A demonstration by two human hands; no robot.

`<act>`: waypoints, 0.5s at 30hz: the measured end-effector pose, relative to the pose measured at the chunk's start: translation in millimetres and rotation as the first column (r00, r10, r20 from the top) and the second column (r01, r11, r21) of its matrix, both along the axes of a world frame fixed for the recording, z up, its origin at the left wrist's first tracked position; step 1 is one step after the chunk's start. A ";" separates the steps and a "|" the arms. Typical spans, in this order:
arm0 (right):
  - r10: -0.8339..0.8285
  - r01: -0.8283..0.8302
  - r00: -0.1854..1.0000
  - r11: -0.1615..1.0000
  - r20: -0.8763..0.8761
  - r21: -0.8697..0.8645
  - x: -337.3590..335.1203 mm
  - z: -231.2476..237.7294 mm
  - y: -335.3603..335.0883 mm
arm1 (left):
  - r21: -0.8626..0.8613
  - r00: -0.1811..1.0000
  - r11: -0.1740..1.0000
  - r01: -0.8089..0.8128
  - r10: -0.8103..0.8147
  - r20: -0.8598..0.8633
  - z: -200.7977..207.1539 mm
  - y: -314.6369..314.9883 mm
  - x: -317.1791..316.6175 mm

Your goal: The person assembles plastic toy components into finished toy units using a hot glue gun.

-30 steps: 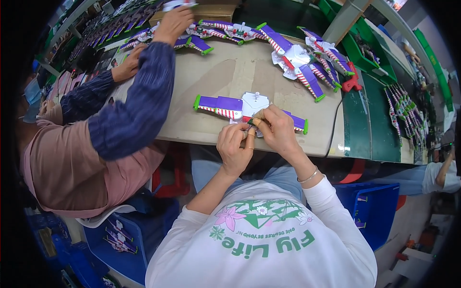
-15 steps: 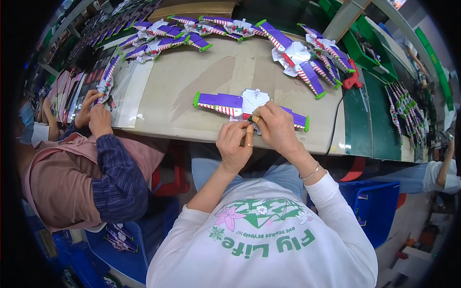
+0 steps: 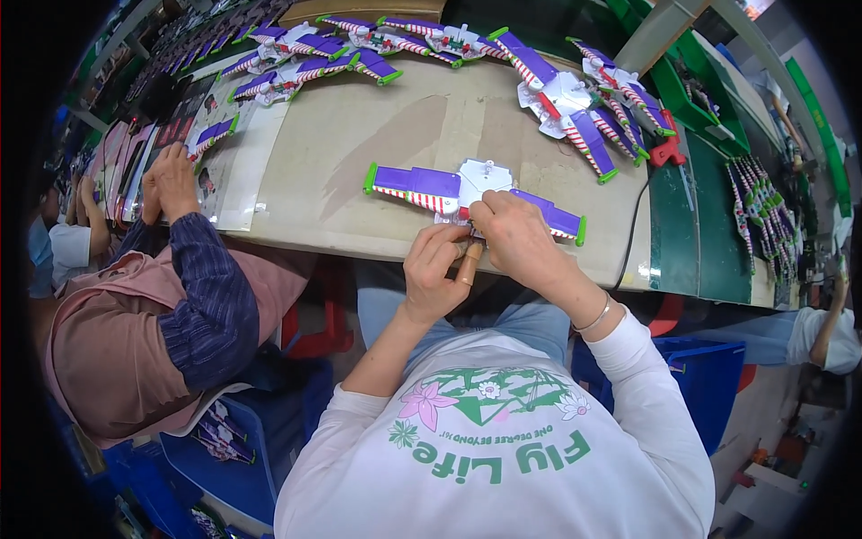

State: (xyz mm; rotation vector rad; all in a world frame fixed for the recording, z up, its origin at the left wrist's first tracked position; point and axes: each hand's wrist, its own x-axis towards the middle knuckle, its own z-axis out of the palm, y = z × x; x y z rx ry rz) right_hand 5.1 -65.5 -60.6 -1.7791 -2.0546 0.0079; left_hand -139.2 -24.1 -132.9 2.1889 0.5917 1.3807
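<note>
While the winged purple-and-white part (image 3: 486,178) sits near the front edge of the bench (image 3: 332,211), the left hand (image 3: 435,272) and right hand (image 3: 524,237) are bunched up, fingers narrow, at its near middle; honestly can't tell what they're pinching tho.

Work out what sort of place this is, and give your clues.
Probably a factory assembly workshop, perhaps for toys: many matching winged parts lie on the bench, a red tool lies near some, and a co-worker works alongside.
</note>
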 end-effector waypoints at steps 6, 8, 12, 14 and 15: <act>0.005 -0.002 0.998 0.999 0.055 -0.052 -0.8 1.0 4.0 | 0.068 0.989 0.990 -0.124 0.129 -0.074 35.9 51.5 -26.4; -0.024 0.024 1.000 0.998 0.005 -0.052 4.3 -1.6 -0.2 | 0.240 0.944 0.963 -0.121 0.186 -0.271 44.0 85.4 -24.7; -0.013 0.010 0.893 1.000 -0.451 -0.010 37.4 -1.3 -0.5 | 0.105 0.843 0.987 0.121 -0.046 -0.537 31.2 114.0 -40.7; -0.122 0.256 0.730 0.961 -0.673 0.104 61.7 0.2 -1.5 | 0.059 0.854 0.990 0.132 -0.084 -0.514 31.3 110.0 -51.7; -0.180 0.417 0.631 0.899 -0.755 0.134 82.2 -3.7 -0.6 | 0.010 0.893 0.990 0.139 -0.121 -0.434 30.6 109.4 -54.2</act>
